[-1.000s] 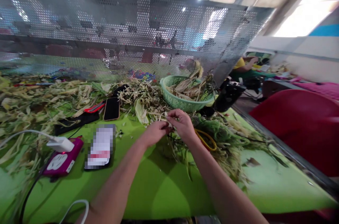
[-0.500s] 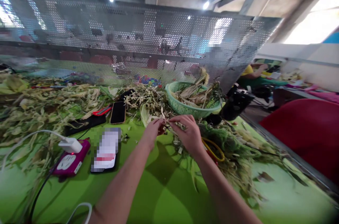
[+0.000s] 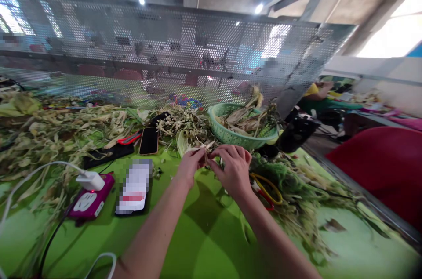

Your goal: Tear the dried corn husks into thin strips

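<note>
Above the green table top (image 3: 204, 244), both hands meet and pinch a small pale strip of dried husk (image 3: 206, 158) between them. My left hand (image 3: 190, 167) is closed on its left end, with a thin pale tip rising past the fingers. From the right, my right hand (image 3: 233, 168) closes thumb and fingers on the same strip. The fingers cover most of it. Just behind the hands lie a light green husk leaf (image 3: 181, 143) and a heap of short husk bits (image 3: 187, 124). Yellow-handled scissors (image 3: 273, 189) lie beside my right wrist.
A green basket (image 3: 231, 140) of dried husks stands behind my right hand. To the left are a lit phone (image 3: 134, 186), a dark phone (image 3: 149, 140), a purple power strip (image 3: 92, 200) and husk piles (image 3: 66, 138). A perforated metal screen (image 3: 158, 50) bounds the back. Another person's arm (image 3: 321, 91) shows far right.
My right hand's fingers have curled in closer around the strip, and its back has turned more toward me. My left hand stays nearly in place. The view has shifted slightly.
</note>
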